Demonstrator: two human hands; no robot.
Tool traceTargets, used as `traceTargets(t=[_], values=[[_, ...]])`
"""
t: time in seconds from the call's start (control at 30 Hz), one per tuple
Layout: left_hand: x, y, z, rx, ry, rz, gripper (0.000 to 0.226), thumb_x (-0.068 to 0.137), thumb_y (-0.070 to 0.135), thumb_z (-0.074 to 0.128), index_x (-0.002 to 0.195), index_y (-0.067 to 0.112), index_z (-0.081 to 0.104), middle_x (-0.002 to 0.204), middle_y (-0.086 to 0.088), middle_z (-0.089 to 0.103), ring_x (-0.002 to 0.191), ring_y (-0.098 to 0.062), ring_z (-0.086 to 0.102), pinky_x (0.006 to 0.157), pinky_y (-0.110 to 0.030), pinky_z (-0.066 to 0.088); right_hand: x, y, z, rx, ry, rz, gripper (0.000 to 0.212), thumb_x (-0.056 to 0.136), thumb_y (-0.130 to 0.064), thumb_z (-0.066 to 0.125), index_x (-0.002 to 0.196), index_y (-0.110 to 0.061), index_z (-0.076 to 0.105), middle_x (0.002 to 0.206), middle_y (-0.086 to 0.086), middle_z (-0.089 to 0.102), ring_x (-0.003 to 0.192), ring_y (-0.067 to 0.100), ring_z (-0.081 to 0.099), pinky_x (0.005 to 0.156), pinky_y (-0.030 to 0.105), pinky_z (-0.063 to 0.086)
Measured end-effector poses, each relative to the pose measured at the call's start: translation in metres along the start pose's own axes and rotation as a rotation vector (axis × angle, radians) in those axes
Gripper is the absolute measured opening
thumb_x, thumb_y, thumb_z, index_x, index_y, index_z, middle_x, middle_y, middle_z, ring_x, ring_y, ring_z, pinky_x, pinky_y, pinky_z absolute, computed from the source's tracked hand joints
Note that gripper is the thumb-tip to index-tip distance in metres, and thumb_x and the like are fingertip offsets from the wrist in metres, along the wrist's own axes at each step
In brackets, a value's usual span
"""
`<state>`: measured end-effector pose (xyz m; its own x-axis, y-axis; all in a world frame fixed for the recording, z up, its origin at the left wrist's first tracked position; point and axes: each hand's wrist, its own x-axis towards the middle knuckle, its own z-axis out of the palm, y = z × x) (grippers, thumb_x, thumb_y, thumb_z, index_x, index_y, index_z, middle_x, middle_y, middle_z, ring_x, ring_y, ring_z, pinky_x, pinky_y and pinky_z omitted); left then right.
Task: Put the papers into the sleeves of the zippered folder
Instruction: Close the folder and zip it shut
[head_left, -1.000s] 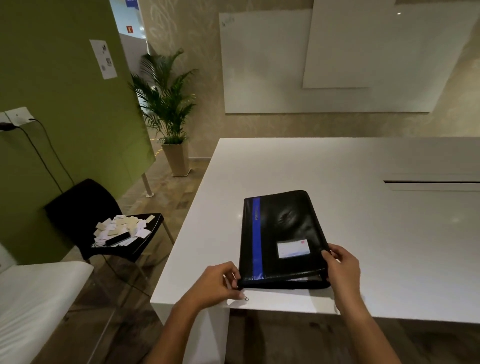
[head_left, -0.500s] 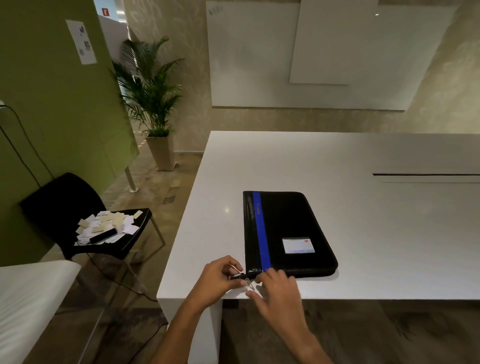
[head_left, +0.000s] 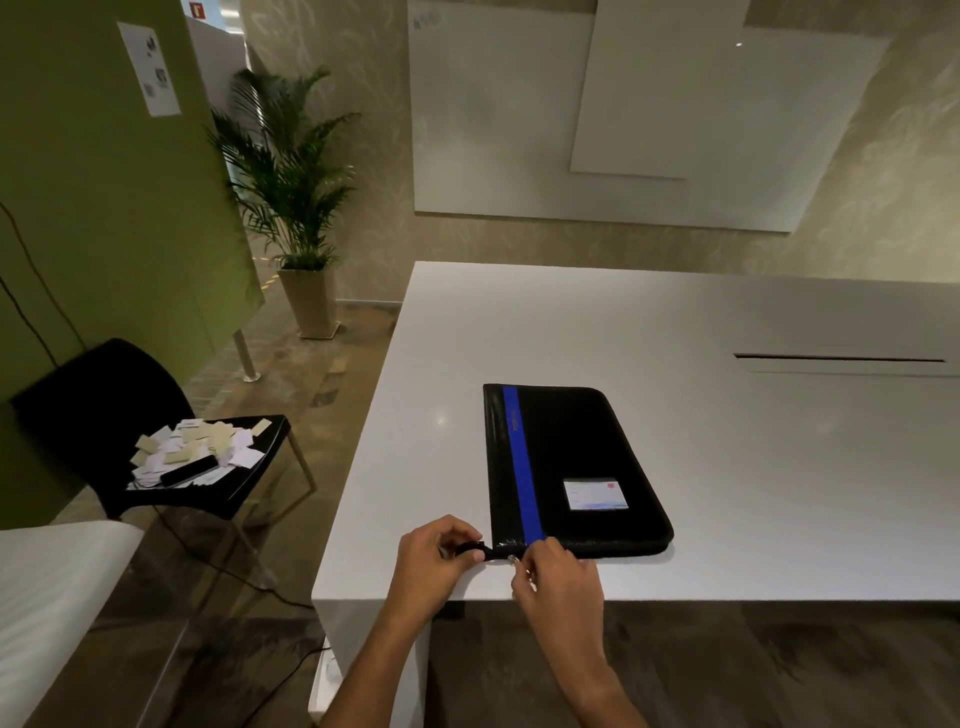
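Beside my left hand (head_left: 436, 556), gripping the corner tab (head_left: 470, 548) of the zippered folder (head_left: 561, 457), my right hand (head_left: 558, 577) has crossed over and is pinching the zipper pull (head_left: 512, 558); unzipping is starting, I'm judging.

1. Worn on the head, above the near edge of the white bench (head_left: 753, 467); looks forward and down.
2. Faces across the bench toward the beige far wall (head_left: 914, 197) and its whiteboards (head_left: 493, 130).
3. Sits close to the bench's near-left corner, with left hand (head_left: 431, 561) and right hand (head_left: 558, 577) low in the middle, forearms entering from the bottom edge.
4. Holds the black zippered folder (head_left: 571, 447) near centre, just beyond the hands.
5. Takes in, by wide angle, the room's left side too: black chair (head_left: 93, 395) bearing papers (head_left: 192, 452), potted palm (head_left: 291, 171), green partition (head_left: 104, 234); bends straight lines toward the frame edges.
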<state>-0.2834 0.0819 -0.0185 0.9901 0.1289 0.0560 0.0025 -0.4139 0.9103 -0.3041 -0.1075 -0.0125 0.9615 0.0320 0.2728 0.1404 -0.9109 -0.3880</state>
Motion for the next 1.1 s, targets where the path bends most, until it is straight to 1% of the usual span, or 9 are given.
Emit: traceTargets(t=[0.2,0.33,0.43,0.53,0.63,0.7,0.77,0.87,1.1], values=[[0.002,-0.003,-0.004,-0.024,0.121,-0.020,0.025,0.089,0.007,0.089,0.098,0.029,0.081,0.099,0.015,0.081,0.096,0.001,0.075,0.092,-0.019,0.062,0.000,0.058,-0.023,-0.007,0.183,0.082,0.031,0.075,-0.006,0.097,0.079,-0.015,0.068,0.069,-0.002,0.066,0.053,0.014,0.055,0.058,0.034,0.051],[0.005,0.004,0.008,0.251,0.136,0.005,0.024,0.094,0.014,0.083,0.107,0.034,0.077,0.110,0.011,0.073,0.106,-0.011,0.068,0.093,-0.025,0.060,-0.001,0.105,-0.036,-0.011,0.251,0.116,0.033,0.080,-0.006,0.094,0.080,-0.020,0.064,0.070,-0.005,0.064,0.052,0.011,0.051,0.062,0.033,0.045],[0.009,0.023,0.032,0.597,0.143,0.268,0.035,0.086,0.034,0.080,0.119,0.039,0.074,0.132,0.014,0.065,0.129,-0.015,0.053,0.104,-0.028,0.046,-0.002,0.113,-0.033,0.026,0.257,0.063,0.031,0.081,-0.003,0.093,0.084,-0.020,0.067,0.077,-0.003,0.068,0.057,0.010,0.054,0.063,0.031,0.048],[0.016,0.046,0.079,0.688,-0.067,0.533,0.063,0.090,0.057,0.067,0.149,0.036,0.061,0.163,0.010,0.050,0.157,-0.022,0.036,0.133,-0.049,0.027,-0.001,0.114,-0.028,0.069,0.258,0.051,0.029,0.083,-0.003,0.090,0.087,-0.020,0.067,0.081,-0.005,0.068,0.063,0.011,0.058,0.063,0.031,0.047],[0.026,0.060,0.122,0.817,-0.246,0.685,0.080,0.099,0.067,0.056,0.166,0.027,0.042,0.175,0.003,0.038,0.167,-0.025,0.025,0.137,-0.056,0.016,-0.002,0.120,-0.028,0.075,0.244,0.029,0.030,0.080,-0.004,0.094,0.087,-0.019,0.069,0.080,-0.004,0.070,0.062,0.012,0.062,0.060,0.033,0.051],[0.032,0.065,0.139,0.879,-0.249,0.737,0.079,0.103,0.066,0.054,0.167,0.021,0.041,0.173,-0.001,0.043,0.165,-0.025,0.032,0.136,-0.055,0.021,-0.002,0.128,-0.031,0.051,0.228,-0.013,0.034,0.072,-0.007,0.100,0.083,-0.017,0.070,0.072,-0.003,0.070,0.054,0.009,0.054,0.054,0.027,0.046],[0.035,0.066,0.146,0.910,-0.206,0.801,0.070,0.102,0.060,0.064,0.159,0.019,0.055,0.163,-0.001,0.057,0.155,-0.023,0.050,0.130,-0.050,0.037,0.000,0.139,-0.036,0.030,0.220,-0.047,0.037,0.067,-0.007,0.103,0.080,-0.015,0.068,0.065,-0.001,0.066,0.048,0.009,0.044,0.048,0.023,0.037],[0.033,0.062,0.152,0.922,-0.116,0.900,0.059,0.096,0.054,0.079,0.144,0.020,0.071,0.149,0.001,0.070,0.140,-0.020,0.066,0.111,-0.042,0.059,0.004,0.162,-0.046,0.042,0.230,-0.033,0.034,0.069,-0.006,0.102,0.081,-0.013,0.071,0.064,0.001,0.066,0.045,0.016,0.056,0.041,0.027,0.046],[0.031,0.057,0.162,0.958,-0.019,1.005,0.048,0.110,0.045,0.052,0.143,0.016,0.071,0.146,-0.005,0.071,0.139,-0.023,0.066,0.112,-0.042,0.058,0.037,0.204,-0.076,0.020,0.209,-0.063,0.026,0.082,-0.016,0.097,0.083,-0.014,0.070,0.067,0.000,0.068,0.048,0.016,0.060,0.040,0.033,0.054]])
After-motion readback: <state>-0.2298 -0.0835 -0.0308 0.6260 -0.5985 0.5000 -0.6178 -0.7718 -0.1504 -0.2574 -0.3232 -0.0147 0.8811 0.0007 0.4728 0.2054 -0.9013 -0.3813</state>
